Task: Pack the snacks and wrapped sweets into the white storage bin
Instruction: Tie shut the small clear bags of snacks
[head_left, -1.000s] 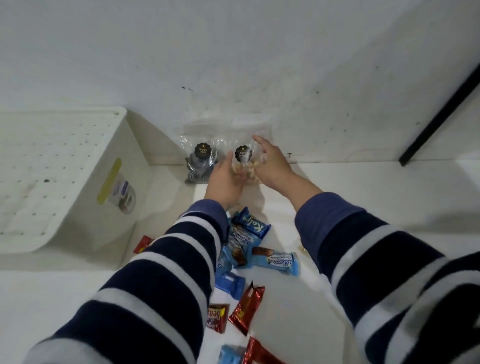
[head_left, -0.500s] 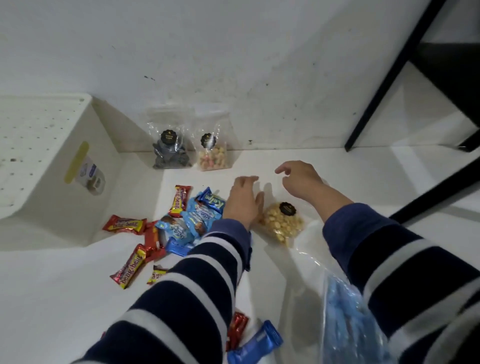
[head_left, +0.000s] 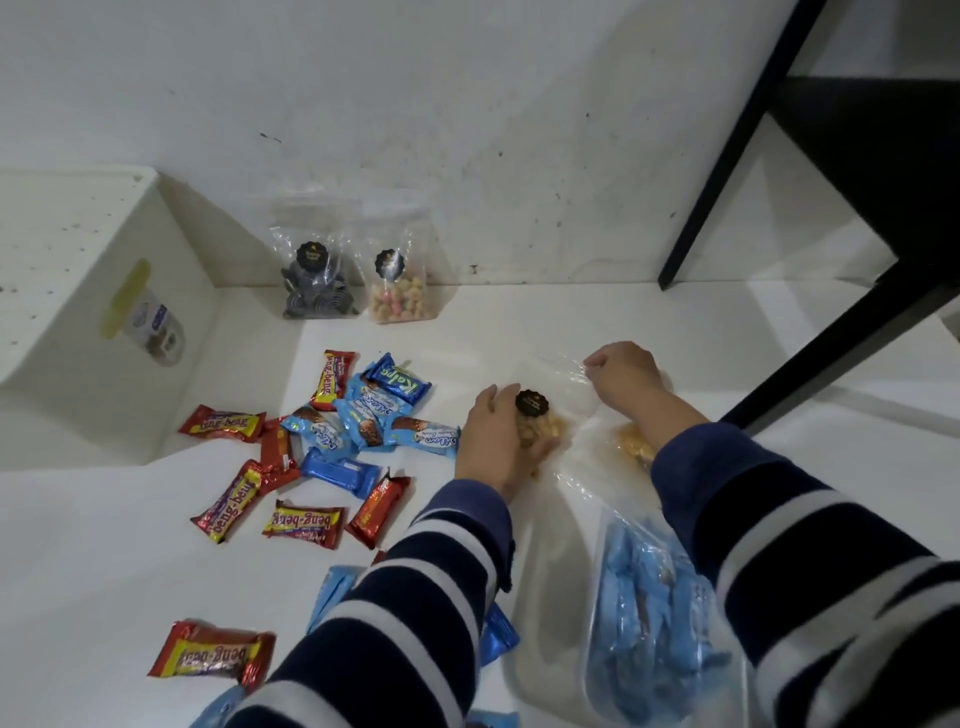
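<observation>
— What do the hands hold?

— I see the left hand (head_left: 493, 441) curled round a clear snack pouch (head_left: 540, 426) with golden pieces, lying on the white surface (head_left: 104, 545). The right hand (head_left: 621, 374) pinches the pouch's plastic top, I think (it is blurred).

— And around them?

— Red and blue wrapped bars (head_left: 332, 447) lie scattered between the hands and the white bin (head_left: 93, 312). Two pouches (head_left: 358, 280) stand against the wall.

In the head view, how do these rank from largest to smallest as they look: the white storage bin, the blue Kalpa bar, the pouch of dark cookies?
1. white storage bin
2. pouch of dark cookies
3. blue Kalpa bar

The pouch stands farther from the camera, so its lead over the bar is likely real.
</observation>
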